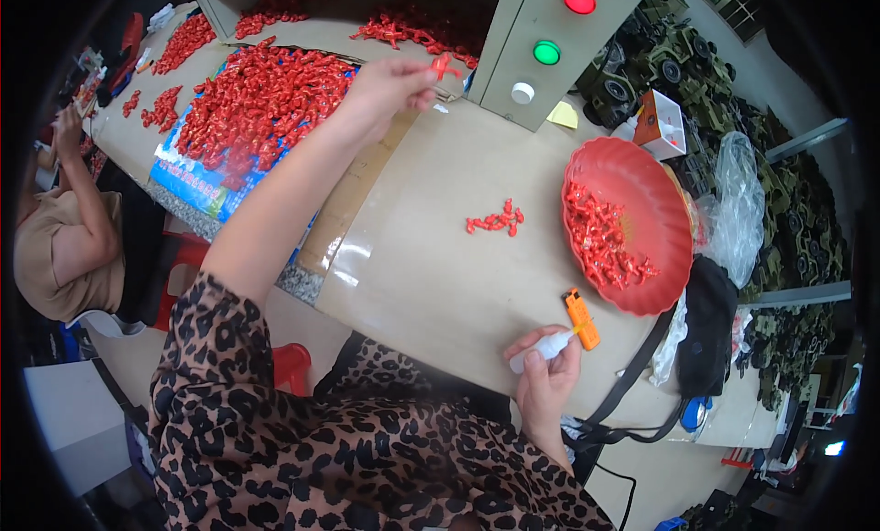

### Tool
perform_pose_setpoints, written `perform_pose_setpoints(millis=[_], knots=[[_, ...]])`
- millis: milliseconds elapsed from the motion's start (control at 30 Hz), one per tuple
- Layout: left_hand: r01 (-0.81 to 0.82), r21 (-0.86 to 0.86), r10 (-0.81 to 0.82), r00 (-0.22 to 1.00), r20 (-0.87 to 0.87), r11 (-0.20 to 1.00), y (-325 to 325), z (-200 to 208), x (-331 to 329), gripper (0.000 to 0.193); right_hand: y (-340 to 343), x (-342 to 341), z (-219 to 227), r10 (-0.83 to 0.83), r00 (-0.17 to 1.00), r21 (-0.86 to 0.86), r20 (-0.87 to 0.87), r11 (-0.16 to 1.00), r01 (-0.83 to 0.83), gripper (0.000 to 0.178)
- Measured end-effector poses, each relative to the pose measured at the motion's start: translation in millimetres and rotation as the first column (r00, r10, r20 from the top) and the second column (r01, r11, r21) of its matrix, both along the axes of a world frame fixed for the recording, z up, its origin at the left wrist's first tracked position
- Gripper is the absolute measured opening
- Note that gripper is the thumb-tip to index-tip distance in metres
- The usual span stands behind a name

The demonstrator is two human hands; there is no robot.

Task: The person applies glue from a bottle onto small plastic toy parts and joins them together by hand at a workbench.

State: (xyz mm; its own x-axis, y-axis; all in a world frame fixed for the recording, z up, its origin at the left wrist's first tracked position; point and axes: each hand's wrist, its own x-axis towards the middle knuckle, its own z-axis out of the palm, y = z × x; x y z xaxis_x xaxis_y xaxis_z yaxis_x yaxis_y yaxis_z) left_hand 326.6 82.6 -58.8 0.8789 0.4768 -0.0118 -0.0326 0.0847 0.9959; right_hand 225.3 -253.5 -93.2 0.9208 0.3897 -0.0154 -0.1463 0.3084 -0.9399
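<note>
Stretched out toward the far side of the table, my left hand [394,89] pinches a small red plastic figure [444,68] by its edge. Close to my body, my right hand [547,377] is wrapped round a small white squeeze bottle [548,346] with a thin yellow tip, tilted up to the right. Just beyond that tip lies an orange tool [581,320] with a black end. A few more red figures [496,221] lie together mid-table. Several others rest in a scalloped red bowl [674,210] on the right.
A large pile of red figures [261,100] covers a blue printed sheet [197,187]. A grey machine housing [513,72] with three buttons stands at the back. At right are a black bag [710,320], a clear plastic bag [736,210] and heaped green toy vehicles. Another person [73,228] sits far left.
</note>
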Motion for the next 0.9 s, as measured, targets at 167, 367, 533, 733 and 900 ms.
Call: perform_pose_setpoints(millis=[167, 367, 533, 733, 900], knots=[[0.078, -0.243, -0.092, 0.995, -0.048, 0.967, -67, -6, -91, 0.021, 3, -1, 1, -0.011, 0.999, -0.085, 0.043, 0.996, 0.015, 0.027], [0.193, -0.430, -0.196, 0.980, 0.038, 0.882, -134, -31, -150, 0.019, 8, 6, 11, 0.080, 0.995, 0.030, -0.056, 0.997, -0.078, 0.031], [0.207, -0.216, -0.169, 0.969, 0.181, 0.954, -175, -39, -171, 0.016, 28, -9, 23, 0.169, 0.984, 0.250, -0.056, 0.957, -0.150, 0.034], [0.361, -0.318, -0.299, 0.926, 0.229, 0.877, -185, -36, -177, 0.016, 27, -9, 12, 0.218, 0.975, 0.376, -0.039, 0.907, -0.188, 0.030], [0.467, -0.311, -0.403, 0.880, 0.251, 0.828, -179, -31, -173, 0.018, 22, -5, 11, 0.241, 0.970, 0.414, -0.022, 0.886, -0.211, 0.027]])
